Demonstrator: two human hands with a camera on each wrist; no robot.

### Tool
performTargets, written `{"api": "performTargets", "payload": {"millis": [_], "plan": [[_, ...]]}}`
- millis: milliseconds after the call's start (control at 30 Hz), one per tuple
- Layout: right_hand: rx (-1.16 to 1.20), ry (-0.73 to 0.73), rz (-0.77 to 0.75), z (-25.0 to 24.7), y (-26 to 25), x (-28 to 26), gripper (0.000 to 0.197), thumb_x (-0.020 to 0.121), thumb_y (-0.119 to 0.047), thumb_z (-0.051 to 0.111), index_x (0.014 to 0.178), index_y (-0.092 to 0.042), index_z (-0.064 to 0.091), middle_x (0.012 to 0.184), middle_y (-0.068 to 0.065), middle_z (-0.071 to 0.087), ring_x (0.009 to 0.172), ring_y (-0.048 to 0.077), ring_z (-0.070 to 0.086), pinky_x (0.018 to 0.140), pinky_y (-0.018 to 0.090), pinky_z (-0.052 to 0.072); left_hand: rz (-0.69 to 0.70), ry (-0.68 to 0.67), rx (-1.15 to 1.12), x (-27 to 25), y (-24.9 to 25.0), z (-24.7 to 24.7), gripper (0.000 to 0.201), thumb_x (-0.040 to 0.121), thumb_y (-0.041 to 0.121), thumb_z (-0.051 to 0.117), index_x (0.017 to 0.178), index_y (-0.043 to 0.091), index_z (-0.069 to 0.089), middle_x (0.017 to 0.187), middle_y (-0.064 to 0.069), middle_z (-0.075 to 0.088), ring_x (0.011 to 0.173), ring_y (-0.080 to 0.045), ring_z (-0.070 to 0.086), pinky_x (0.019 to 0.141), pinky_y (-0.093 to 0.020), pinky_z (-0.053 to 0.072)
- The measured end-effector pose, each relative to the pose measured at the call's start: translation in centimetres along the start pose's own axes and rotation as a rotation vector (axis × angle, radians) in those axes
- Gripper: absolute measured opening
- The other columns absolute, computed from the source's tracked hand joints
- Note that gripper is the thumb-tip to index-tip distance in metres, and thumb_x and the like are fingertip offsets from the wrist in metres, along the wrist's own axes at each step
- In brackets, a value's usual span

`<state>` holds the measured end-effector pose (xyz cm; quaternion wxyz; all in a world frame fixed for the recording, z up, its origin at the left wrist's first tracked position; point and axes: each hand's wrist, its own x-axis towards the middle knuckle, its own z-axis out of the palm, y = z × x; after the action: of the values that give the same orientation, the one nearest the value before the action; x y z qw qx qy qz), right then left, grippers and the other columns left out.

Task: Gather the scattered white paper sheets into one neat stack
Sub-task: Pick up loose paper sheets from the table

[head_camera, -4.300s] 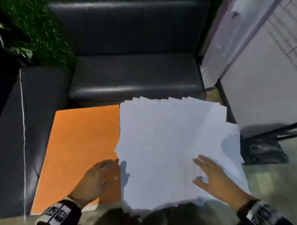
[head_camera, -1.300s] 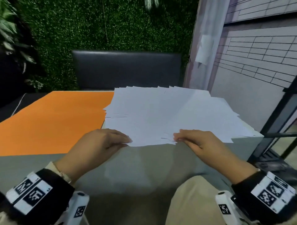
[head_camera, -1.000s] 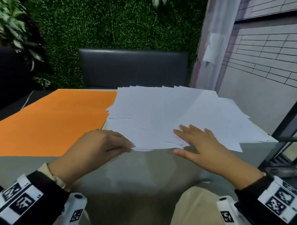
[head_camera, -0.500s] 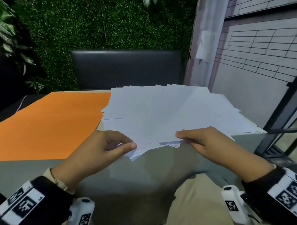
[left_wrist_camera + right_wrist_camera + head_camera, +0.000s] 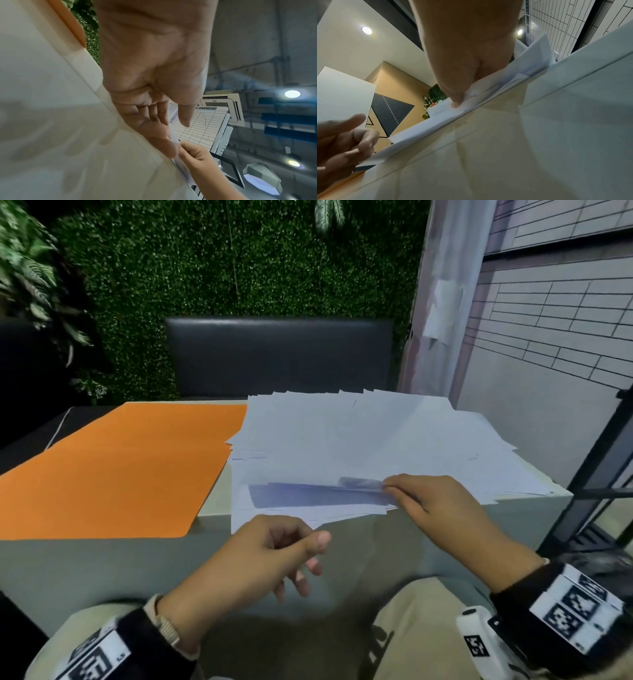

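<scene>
Several white paper sheets (image 5: 342, 440) lie fanned over the right half of the table (image 5: 102, 570), their near edges hanging past its front. My right hand (image 5: 394, 491) pinches the near edge of the upper sheets and holds it slightly raised, so a shadow falls on the sheets below. The right wrist view shows the thumb (image 5: 453, 97) pressed against the underside of the sheets (image 5: 488, 88). My left hand (image 5: 308, 556) hangs in front of the table edge just below the sheets' near left corner, fingers loosely curled and holding nothing.
A large orange sheet (image 5: 113, 467) covers the left half of the table, beside the white sheets. A black bench back (image 5: 274, 354) stands behind the table, against a green hedge wall. A black metal frame (image 5: 599, 457) rises at the right by a brick wall.
My left hand has let go of the sheets' near edge and dropped back below the table front. My right hand has lifted the upper sheets' edge a little.
</scene>
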<state>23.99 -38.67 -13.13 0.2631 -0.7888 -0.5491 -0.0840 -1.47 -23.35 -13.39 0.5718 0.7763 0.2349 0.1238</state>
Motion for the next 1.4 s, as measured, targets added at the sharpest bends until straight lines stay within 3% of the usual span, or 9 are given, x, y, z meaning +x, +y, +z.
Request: {"api": "performTargets", "payload": {"millis": [233, 400, 500, 633, 867, 1000, 1100, 1300, 1400], "plan": [[0.128, 0.231, -0.043, 0.3, -0.9, -1.1, 0.015, 0.102, -0.023, 0.065, 0.106, -0.028, 0.079, 0.099, -0.017, 0.079, 0.088, 0.006, 0.071, 0.082, 0.024, 0.054, -0.118, 0.016, -0.36, 0.2, 0.8, 2.1, 0.064, 0.083, 0.06, 0.071, 0.118, 0.007, 0.075, 0.1, -0.02, 0.081, 0.078, -0.029, 0.079, 0.062, -0.034, 0.06], [0.131, 0.197, -0.109, 1.5, -1.7, -2.0, 0.014, 0.102, -0.022, 0.067, 0.104, -0.033, 0.075, 0.097, -0.02, 0.077, 0.088, 0.003, 0.07, 0.08, 0.022, 0.052, -0.201, 0.063, -0.636, 1.0, 2.1, 3.0, 0.06, 0.096, 0.056, 0.067, 0.131, 0.007, 0.067, 0.115, -0.02, 0.083, 0.095, -0.032, 0.083, 0.069, -0.038, 0.066], [0.097, 0.048, -0.097, 2.1, -1.3, -1.9, 0.026, 0.1, -0.032, 0.068, 0.124, -0.041, 0.072, 0.124, -0.025, 0.072, 0.114, 0.0, 0.066, 0.1, 0.018, 0.048, -0.205, 0.058, -0.636, 1.2, 2.0, 3.1, 0.054, 0.102, 0.051, 0.064, 0.132, 0.007, 0.067, 0.116, -0.018, 0.083, 0.102, -0.033, 0.083, 0.072, -0.037, 0.066], [0.04, -0.069, -0.092, 2.7, -1.2, -1.0, 0.043, 0.094, -0.044, 0.074, 0.136, -0.039, 0.069, 0.146, -0.019, 0.062, 0.137, 0.006, 0.056, 0.118, 0.032, 0.042, -0.198, 0.044, -0.601, 1.1, 1.7, 3.0, 0.055, 0.102, 0.052, 0.063, 0.129, 0.005, 0.072, 0.117, -0.018, 0.083, 0.102, -0.031, 0.082, 0.074, -0.037, 0.066], [0.287, -0.065, 0.093, 0.6, -2.1, 0.7, 0.009, 0.094, -0.04, 0.075, 0.093, -0.039, 0.083, 0.095, -0.029, 0.077, 0.099, -0.009, 0.067, 0.089, 0.011, 0.048, -0.176, 0.062, -0.588, 0.8, 1.7, 2.5, 0.047, 0.103, 0.047, 0.065, 0.13, 0.009, 0.069, 0.111, -0.021, 0.083, 0.093, -0.033, 0.082, 0.07, -0.036, 0.065], [0.314, -0.049, 0.122, 0.2, -1.9, 1.0, 0.041, 0.101, -0.041, 0.066, 0.063, -0.026, 0.06, 0.057, -0.013, 0.055, 0.06, 0.005, 0.05, 0.061, 0.023, 0.037, -0.151, 0.062, -0.595, 0.7, 1.8, 2.1, 0.047, 0.101, 0.047, 0.067, 0.131, 0.011, 0.069, 0.112, -0.021, 0.083, 0.093, -0.032, 0.082, 0.073, -0.036, 0.066], [0.321, 0.005, 0.142, 0.5, -1.5, 1.2, 0.044, 0.101, -0.038, 0.065, 0.064, -0.018, 0.055, 0.055, -0.009, 0.047, 0.057, 0.009, 0.041, 0.06, 0.031, 0.034, -0.151, 0.068, -0.618, 0.7, 1.8, 2.0, 0.049, 0.1, 0.046, 0.067, 0.131, 0.009, 0.068, 0.113, -0.021, 0.083, 0.092, -0.032, 0.082, 0.072, -0.037, 0.065], [0.226, 0.104, 0.098, 0.7, -1.7, 0.9, 0.035, 0.105, -0.038, 0.059, 0.073, -0.023, 0.06, 0.067, -0.003, 0.063, 0.07, 0.015, 0.058, 0.061, 0.029, 0.045, -0.165, 0.063, -0.656, 0.9, 1.9, 2.1, 0.054, 0.096, 0.047, 0.07, 0.134, 0.008, 0.065, 0.116, -0.021, 0.082, 0.097, -0.032, 0.083, 0.069, -0.034, 0.067], [0.232, 0.163, 0.054, 0.1, -2.4, 0.6, 0.035, 0.105, -0.034, 0.059, 0.071, -0.039, 0.053, 0.07, -0.02, 0.062, 0.07, 0.006, 0.058, 0.058, 0.02, 0.04, -0.165, 0.068, -0.703, 0.9, 2.1, 2.2, 0.066, 0.087, 0.051, 0.072, 0.138, 0.009, 0.062, 0.12, -0.02, 0.082, 0.104, -0.032, 0.083, 0.069, -0.034, 0.067]]}}
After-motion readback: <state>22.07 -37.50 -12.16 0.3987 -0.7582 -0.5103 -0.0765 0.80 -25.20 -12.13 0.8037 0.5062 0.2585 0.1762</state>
